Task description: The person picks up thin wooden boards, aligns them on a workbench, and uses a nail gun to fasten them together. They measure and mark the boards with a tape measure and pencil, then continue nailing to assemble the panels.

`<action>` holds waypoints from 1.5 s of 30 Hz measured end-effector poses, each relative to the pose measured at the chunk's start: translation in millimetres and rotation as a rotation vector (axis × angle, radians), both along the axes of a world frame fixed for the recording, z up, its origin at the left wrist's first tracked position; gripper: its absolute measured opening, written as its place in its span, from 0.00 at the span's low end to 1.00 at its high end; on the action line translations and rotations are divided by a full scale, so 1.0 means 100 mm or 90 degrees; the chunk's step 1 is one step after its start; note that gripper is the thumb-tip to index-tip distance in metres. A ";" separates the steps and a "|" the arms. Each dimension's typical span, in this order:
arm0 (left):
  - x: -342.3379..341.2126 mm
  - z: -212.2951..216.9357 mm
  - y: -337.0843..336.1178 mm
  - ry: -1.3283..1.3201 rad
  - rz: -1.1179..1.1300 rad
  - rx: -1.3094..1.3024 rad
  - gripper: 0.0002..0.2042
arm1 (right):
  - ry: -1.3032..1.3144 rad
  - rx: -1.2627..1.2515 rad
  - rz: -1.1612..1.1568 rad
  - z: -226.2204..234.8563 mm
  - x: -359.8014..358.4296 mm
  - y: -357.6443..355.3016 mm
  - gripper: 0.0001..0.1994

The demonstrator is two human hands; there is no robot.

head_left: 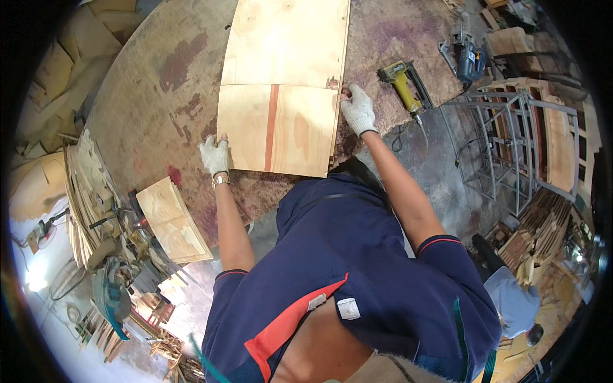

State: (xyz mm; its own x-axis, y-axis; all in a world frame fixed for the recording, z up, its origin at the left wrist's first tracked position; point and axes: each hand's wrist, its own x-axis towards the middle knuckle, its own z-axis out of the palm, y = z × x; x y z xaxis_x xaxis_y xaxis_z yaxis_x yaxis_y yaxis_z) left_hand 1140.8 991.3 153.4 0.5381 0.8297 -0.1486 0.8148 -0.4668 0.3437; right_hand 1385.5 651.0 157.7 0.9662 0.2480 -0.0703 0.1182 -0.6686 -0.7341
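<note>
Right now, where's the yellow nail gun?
In the head view, the yellow nail gun lies on the worktable, right of the gloved right hand, with the blue power tool farther right.

Plywood panel (290, 129): brightly lit
Floor (199, 290): washed-out glare, lower left
Tabletop (147, 96): edge bowed by fisheye
Corners: black

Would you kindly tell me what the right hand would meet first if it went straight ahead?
The right hand would likely meet the striped plywood panel first, whose right edge it seems to touch, though depth is unclear.
</note>
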 end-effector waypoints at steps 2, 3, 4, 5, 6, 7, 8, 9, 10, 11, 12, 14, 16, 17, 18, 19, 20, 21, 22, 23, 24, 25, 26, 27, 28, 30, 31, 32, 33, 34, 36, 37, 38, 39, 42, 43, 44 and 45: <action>0.00 -0.02 0.03 0.016 0.006 -0.024 0.23 | 0.002 0.007 0.021 -0.12 0.08 0.02 0.11; -0.01 -0.03 0.03 0.008 0.010 -0.026 0.22 | 0.013 -0.013 0.024 -0.16 0.11 0.03 0.12; -0.01 -0.04 0.03 0.009 0.011 -0.028 0.22 | 0.021 -0.030 0.027 -0.20 0.12 0.02 0.12; -0.01 -0.04 0.02 0.017 0.013 -0.028 0.22 | 0.028 -0.035 0.026 -0.22 0.13 0.02 0.13; -0.01 -0.05 0.01 0.003 0.016 -0.020 0.22 | 0.017 -0.041 0.046 -0.22 0.13 0.02 0.13; -0.01 -0.05 0.00 -0.004 0.018 -0.009 0.22 | 0.000 -0.042 0.070 -0.22 0.13 0.01 0.13; -0.01 -0.06 -0.01 0.007 0.026 -0.008 0.22 | -0.005 -0.055 0.084 -0.20 0.12 -0.01 0.13; 0.00 -0.05 -0.02 0.002 0.022 0.002 0.22 | -0.029 -0.033 0.112 -0.18 0.12 -0.02 0.13; -0.01 -0.05 -0.02 0.016 0.022 0.003 0.22 | -0.042 -0.023 0.129 -0.16 0.11 -0.03 0.13; -0.01 -0.05 -0.03 0.033 0.018 0.014 0.22 | -0.031 -0.030 0.144 -0.13 0.11 -0.05 0.14; -0.01 -0.05 -0.02 0.035 0.019 -0.001 0.22 | 0.017 -0.069 0.133 -0.09 0.10 -0.08 0.14; -0.01 -0.05 -0.01 0.042 0.009 0.006 0.22 | 0.133 -0.160 0.114 -0.03 0.11 -0.10 0.16; 0.02 -0.07 0.00 0.020 0.011 -0.023 0.22 | 0.079 -0.169 0.002 0.02 0.04 -0.14 0.19; 0.04 -0.06 0.04 0.026 0.031 -0.038 0.23 | 0.027 -0.135 -0.021 0.04 -0.01 -0.14 0.20; 0.09 -0.09 0.03 0.033 0.001 0.061 0.24 | 0.002 -0.112 -0.050 0.04 -0.07 -0.13 0.20; 0.17 -0.10 0.08 0.023 -0.012 0.051 0.25 | -0.043 -0.120 -0.030 0.03 -0.12 -0.10 0.21; 0.27 -0.11 0.12 -0.005 -0.016 0.035 0.23 | -0.021 -0.064 -0.015 0.02 -0.18 -0.08 0.23; 0.40 -0.13 0.17 -0.098 -0.031 -0.026 0.22 | -0.012 -0.065 -0.013 -0.01 -0.21 -0.03 0.24; 0.54 -0.17 0.19 -0.120 -0.037 0.003 0.20 | -0.035 -0.049 -0.004 -0.04 -0.22 0.00 0.26; 0.67 -0.18 0.25 -0.155 -0.039 -0.049 0.20 | -0.019 0.008 -0.044 -0.09 -0.25 0.06 0.24; 0.82 -0.19 0.30 -0.148 -0.029 -0.029 0.19 | -0.004 0.038 -0.059 -0.13 -0.26 0.09 0.23; 0.91 -0.20 0.33 -0.180 -0.040 -0.027 0.19 | 0.001 0.076 -0.077 -0.16 -0.27 0.11 0.23; 1.00 -0.20 0.36 -0.210 -0.043 -0.040 0.20 | 0.027 0.104 -0.102 -0.19 -0.27 0.12 0.22; 1.06 -0.19 0.38 -0.208 -0.030 -0.091 0.23 | 0.071 0.112 -0.105 -0.21 -0.27 0.12 0.23; 1.12 -0.18 0.39 -0.205 -0.009 -0.144 0.25 | 0.045 0.146 -0.077 -0.23 -0.27 0.12 0.22; 1.18 -0.18 0.38 -0.260 -0.007 -0.194 0.24 | 0.054 0.175 -0.063 -0.25 -0.29 0.11 0.20; 1.20 -0.18 0.39 -0.281 -0.001 -0.231 0.24 | 0.077 0.230 -0.071 -0.25 -0.30 0.11 0.13; 1.21 -0.18 0.39 -0.283 -0.001 -0.242 0.23 | 0.087 0.256 -0.077 -0.26 -0.30 0.11 0.12; 1.21 -0.19 0.40 -0.278 0.003 -0.264 0.23 | 0.094 0.277 -0.078 -0.27 -0.31 0.11 0.11; 1.22 -0.21 0.41 -0.272 0.004 -0.289 0.22 | 0.096 0.302 -0.075 -0.28 -0.31 0.11 0.10; 1.22 -0.24 0.44 -0.284 0.003 -0.301 0.21 | 0.084 0.291 -0.071 -0.32 -0.31 0.12 0.10; 1.22 -0.26 0.45 -0.279 0.007 -0.309 0.21 | 0.077 0.287 -0.067 -0.34 -0.31 0.11 0.11; 1.22 -0.27 0.46 -0.304 0.005 -0.307 0.21 | 0.059 0.280 -0.060 -0.37 -0.30 0.11 0.09; 1.23 -0.28 0.46 -0.318 0.007 -0.306 0.21 | 0.041 0.272 -0.054 -0.39 -0.30 0.12 0.09; 1.25 -0.29 0.45 -0.367 0.025 -0.330 0.20 | 0.061 0.314 -0.095 -0.45 -0.29 0.12 0.08; 1.26 -0.29 0.44 -0.366 0.023 -0.327 0.20 | 0.070 0.318 -0.103 -0.46 -0.29 0.13 0.08; 1.26 -0.27 0.43 -0.365 0.022 -0.323 0.20 | 0.080 0.323 -0.111 -0.46 -0.29 0.12 0.08; 1.25 -0.26 0.41 -0.343 0.047 -0.339 0.21 | 0.062 0.316 -0.101 -0.46 -0.29 0.12 0.09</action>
State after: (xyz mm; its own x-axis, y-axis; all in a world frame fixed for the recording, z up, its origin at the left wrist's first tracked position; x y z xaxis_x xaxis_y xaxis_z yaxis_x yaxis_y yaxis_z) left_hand 1266.3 1032.4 127.9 0.5952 0.7564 -0.2712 0.4928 -0.0770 0.8667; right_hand 1356.9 663.2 111.8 0.9894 0.1253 -0.0729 -0.0407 -0.2427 -0.9693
